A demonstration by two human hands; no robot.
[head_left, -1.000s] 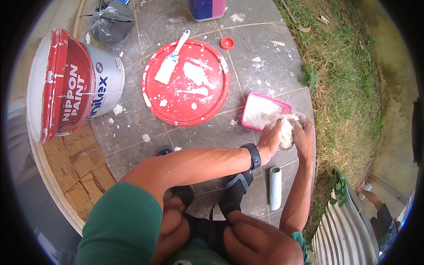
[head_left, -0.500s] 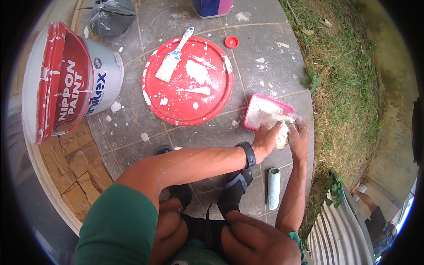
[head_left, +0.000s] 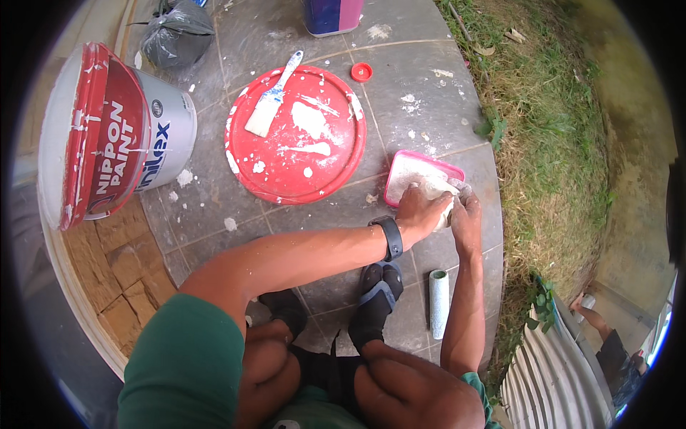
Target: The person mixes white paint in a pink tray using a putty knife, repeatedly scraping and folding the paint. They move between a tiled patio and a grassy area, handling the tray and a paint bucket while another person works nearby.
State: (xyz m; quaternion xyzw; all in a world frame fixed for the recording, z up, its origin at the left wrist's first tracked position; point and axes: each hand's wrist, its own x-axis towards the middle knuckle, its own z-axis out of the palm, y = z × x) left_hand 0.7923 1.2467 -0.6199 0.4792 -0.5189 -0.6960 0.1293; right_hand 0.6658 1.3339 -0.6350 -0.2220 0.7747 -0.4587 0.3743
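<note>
A whitish, crumpled bag (head_left: 436,187) is gripped between my two hands at the near edge of a pink-rimmed tray (head_left: 390,187) with white powder inside. My left hand (head_left: 420,213), a dark band on its wrist, has its fingers closed round the bag's left side. On the other side my right hand (head_left: 466,218) pinches the bag, its fingertips dusted white. Part of the bag is hidden behind my fingers. Below my hands a pale blue paint roller sleeve (head_left: 439,304) lies on the tiles.
A paintbrush (head_left: 266,111) rests on a paint-spattered red lid (head_left: 286,171). Beyond are a red cap (head_left: 361,72), a purple and pink container (head_left: 332,16) and a black plastic bag (head_left: 177,36). A paint bucket (head_left: 168,118) stands left; grass (head_left: 550,179) borders the tiles right.
My hands and the bag have shifted slightly left and up, further over the tray. The bag is tipped more toward it. The view has moved a little too.
</note>
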